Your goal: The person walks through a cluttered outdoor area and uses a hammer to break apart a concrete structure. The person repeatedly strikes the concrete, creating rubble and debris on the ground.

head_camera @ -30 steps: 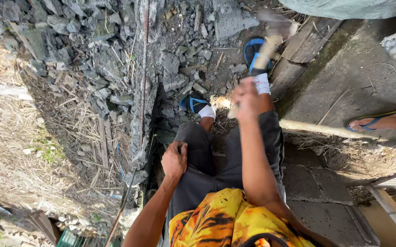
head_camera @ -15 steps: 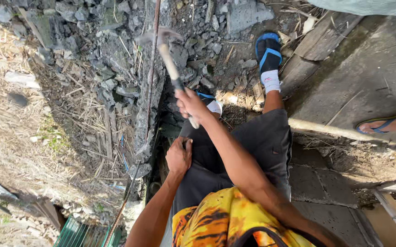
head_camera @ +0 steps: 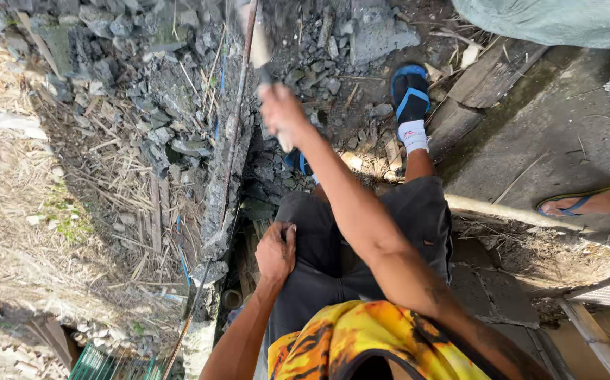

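Observation:
My right hand (head_camera: pixel 282 114) is stretched forward and blurred, gripping the wooden handle of a hammer (head_camera: pixel 257 41) whose head is out of view at the top edge. The hammer is over a broken concrete edge (head_camera: pixel 219 190) with a rusty steel bar (head_camera: pixel 238 112) running along it. My left hand (head_camera: pixel 277 251) rests in a loose fist on my left thigh, on dark shorts. My feet wear blue sandals (head_camera: pixel 409 93) with white socks, standing among grey rubble (head_camera: pixel 157 134).
Another person's foot in a blue sandal (head_camera: pixel 586 204) stands on the concrete slab at right. A wooden pole (head_camera: pixel 502 210) lies across behind my leg. Dry grass and sticks (head_camera: pixel 30 211) cover the left ground. A grey sack (head_camera: pixel 558 21) sits top right.
My right hand swung the hammer from high on the right, down and leftward over the broken concrete edge. The left hand stayed on my thigh.

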### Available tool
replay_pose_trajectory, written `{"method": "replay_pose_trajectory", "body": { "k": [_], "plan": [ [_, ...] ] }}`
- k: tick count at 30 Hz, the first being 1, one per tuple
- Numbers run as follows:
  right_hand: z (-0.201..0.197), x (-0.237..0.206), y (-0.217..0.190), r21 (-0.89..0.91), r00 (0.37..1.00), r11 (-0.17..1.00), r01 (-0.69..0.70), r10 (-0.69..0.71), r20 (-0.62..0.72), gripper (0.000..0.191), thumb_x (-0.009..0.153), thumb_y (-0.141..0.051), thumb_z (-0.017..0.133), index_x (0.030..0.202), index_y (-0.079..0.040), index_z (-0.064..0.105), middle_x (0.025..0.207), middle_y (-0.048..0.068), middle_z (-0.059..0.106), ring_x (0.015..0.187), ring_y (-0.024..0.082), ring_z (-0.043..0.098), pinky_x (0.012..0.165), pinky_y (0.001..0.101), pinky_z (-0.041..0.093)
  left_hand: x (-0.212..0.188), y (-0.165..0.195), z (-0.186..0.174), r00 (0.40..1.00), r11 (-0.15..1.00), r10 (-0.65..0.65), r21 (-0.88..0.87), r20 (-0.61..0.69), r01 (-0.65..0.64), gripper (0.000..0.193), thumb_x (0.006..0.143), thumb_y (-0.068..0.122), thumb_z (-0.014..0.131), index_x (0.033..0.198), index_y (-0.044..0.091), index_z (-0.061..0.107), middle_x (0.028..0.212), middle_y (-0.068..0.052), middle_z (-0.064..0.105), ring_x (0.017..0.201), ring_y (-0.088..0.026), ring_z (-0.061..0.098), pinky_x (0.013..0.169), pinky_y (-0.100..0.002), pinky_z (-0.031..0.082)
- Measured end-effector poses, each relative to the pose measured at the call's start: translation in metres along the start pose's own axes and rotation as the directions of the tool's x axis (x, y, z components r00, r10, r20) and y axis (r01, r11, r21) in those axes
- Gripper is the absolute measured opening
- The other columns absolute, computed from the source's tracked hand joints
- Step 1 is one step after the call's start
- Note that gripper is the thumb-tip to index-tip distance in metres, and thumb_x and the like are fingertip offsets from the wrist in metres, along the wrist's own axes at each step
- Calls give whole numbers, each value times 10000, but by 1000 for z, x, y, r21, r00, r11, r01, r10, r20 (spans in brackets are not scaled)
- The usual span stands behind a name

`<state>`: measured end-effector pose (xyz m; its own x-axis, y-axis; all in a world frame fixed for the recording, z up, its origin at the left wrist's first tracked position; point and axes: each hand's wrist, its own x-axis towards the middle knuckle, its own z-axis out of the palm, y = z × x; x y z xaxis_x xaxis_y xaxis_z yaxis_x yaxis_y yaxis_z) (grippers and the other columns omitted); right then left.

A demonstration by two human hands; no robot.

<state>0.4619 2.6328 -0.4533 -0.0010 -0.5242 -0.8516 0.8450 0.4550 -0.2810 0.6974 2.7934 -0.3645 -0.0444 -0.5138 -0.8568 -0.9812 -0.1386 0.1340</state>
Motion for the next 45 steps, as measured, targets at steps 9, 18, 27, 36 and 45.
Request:
{"method": "replay_pose_trajectory", "body": {
  "k": [9, 18, 27, 36, 45],
  "plan": [
    [-99, -87, -16, 328, 760, 825, 460, -176, -626, 167, 1030, -287, 562, 951, -182, 458, 635, -53, 387, 487, 82, 387, 405, 283, 353, 0, 7, -5, 1000, 999, -17, -41, -6, 17, 258, 935, 363, 649, 970, 121, 732, 974, -148, 749, 904, -385, 709, 792, -475, 548],
    [-12, 10, -43, 298, 975, 937, 179, -129, -181, 166, 1099, -233, 535, 1021, -95, 486, 631, -22, 430, 444, 106, 398, 363, 287, 356, 2, 6, 0, 999, 998, -38, -54, 3, 38, 265, 950, 361, 644, 985, 117, 741, 972, -152, 753, 891, -388, 714, 784, -482, 552],
    [-94, -64, -27, -766, 919, 642, -36, -279, -277, 224, 971, -222, 552, 1189, -208, 503, 658, -53, 541, 464, 87, 567, 334, 300, 455, -37, 15, 36, 989, 959, -126, -266, -83, 100, 254, 963, 358, 633, 1013, 128, 730, 984, -157, 743, 933, -402, 701, 805, -510, 540],
    [-201, -156, -121, -922, 949, -337, 189, -179, 260, 291, 1107, -356, 477, 1183, -94, 579, 808, 178, 651, 691, 369, 635, 591, 475, 513, -124, 84, 69, 892, 792, -382, -582, -241, 182, 204, 966, 332, 644, 1066, 169, 716, 1061, -109, 729, 999, -354, 694, 868, -487, 536],
    [4, -205, -140, -298, 891, -843, 448, 396, 221, 456, 973, -280, 570, 1360, -62, 467, 812, 301, 674, 794, 527, 667, 750, 616, 505, -281, 105, 64, 681, 274, -731, -896, 41, 349, 606, 872, 434, 739, 1362, 127, 556, 1365, -132, 548, 1069, -369, 648, 899, -508, 509]
  ]
}}
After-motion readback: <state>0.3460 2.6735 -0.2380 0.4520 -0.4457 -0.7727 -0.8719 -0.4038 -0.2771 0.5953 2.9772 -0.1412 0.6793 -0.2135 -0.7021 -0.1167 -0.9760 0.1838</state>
